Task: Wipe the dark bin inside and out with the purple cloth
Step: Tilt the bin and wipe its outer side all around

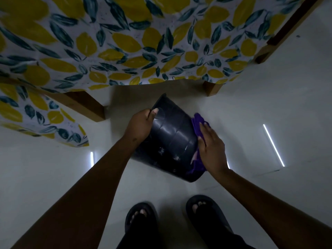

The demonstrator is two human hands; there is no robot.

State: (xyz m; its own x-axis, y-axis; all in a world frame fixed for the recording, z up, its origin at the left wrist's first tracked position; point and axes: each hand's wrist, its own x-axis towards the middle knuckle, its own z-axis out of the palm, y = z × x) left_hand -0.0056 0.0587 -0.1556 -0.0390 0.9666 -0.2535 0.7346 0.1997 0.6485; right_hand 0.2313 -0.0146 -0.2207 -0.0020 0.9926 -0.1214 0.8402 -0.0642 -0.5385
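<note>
Below, one left hand (pixel 142 125) grips one dark bin (pixel 172 141) while one right hand (pixel 212 150) presses one purple cloth (pixel 197 123) flat-palmed.

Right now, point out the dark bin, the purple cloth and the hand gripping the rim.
dark bin (pixel 172 135), head view, glossy outer side wall.
purple cloth (pixel 197 121), head view, bunched upper end.
left hand (pixel 140 124), head view, back of hand.
</note>
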